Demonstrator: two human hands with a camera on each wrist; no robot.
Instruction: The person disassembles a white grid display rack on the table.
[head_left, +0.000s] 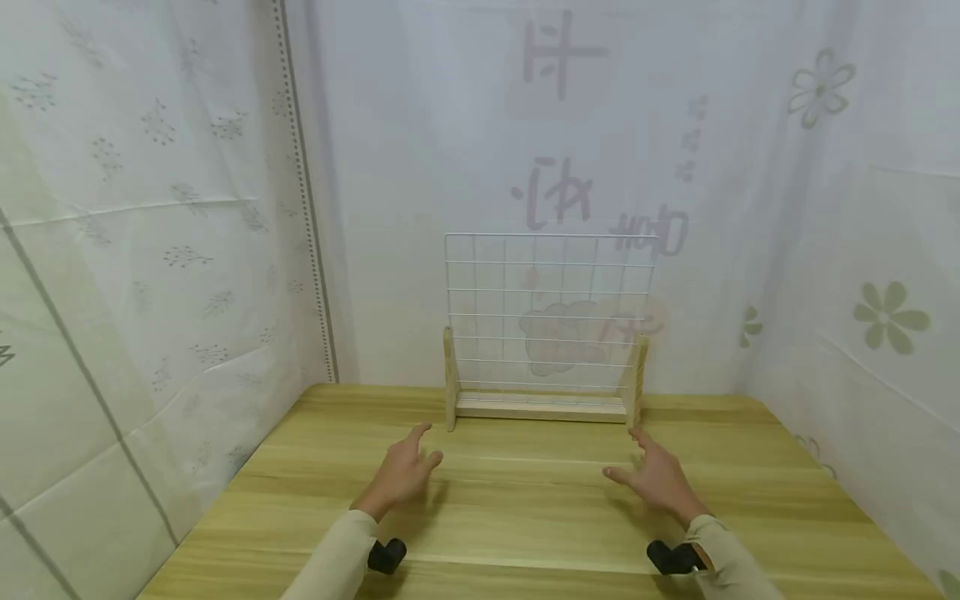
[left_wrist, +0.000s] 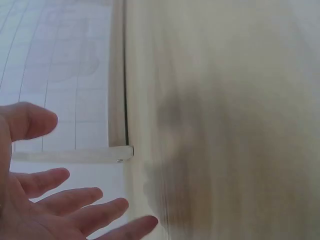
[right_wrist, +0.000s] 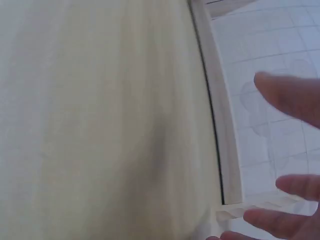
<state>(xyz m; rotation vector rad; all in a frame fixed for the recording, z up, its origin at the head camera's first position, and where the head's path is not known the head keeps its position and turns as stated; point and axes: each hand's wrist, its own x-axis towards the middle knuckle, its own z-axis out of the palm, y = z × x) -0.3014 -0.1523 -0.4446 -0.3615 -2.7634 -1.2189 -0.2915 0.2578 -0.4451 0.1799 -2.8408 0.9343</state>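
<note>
A white wire grid rack (head_left: 551, 317) stands upright at the back of the table, held between two wooden side posts with a wooden bar (head_left: 540, 411) along its foot. My left hand (head_left: 401, 472) hovers over the wood just in front of the rack's left post (head_left: 451, 379), fingers spread and thumb apart, holding nothing. On the other side, my right hand (head_left: 658, 479) reaches toward the right post (head_left: 637, 379), its fingers extended and also bare. In the left wrist view the spread fingers (left_wrist: 70, 200) show beside the rack's foot; the right wrist view shows the thumb (right_wrist: 287, 95) over the grid.
The wood-grain table (head_left: 517, 517) carries the rack near its far edge. White patterned curtains (head_left: 172, 208) hang on the left, behind and on the right, close to the table's edges. Black devices (head_left: 386, 556) are strapped at both wrists.
</note>
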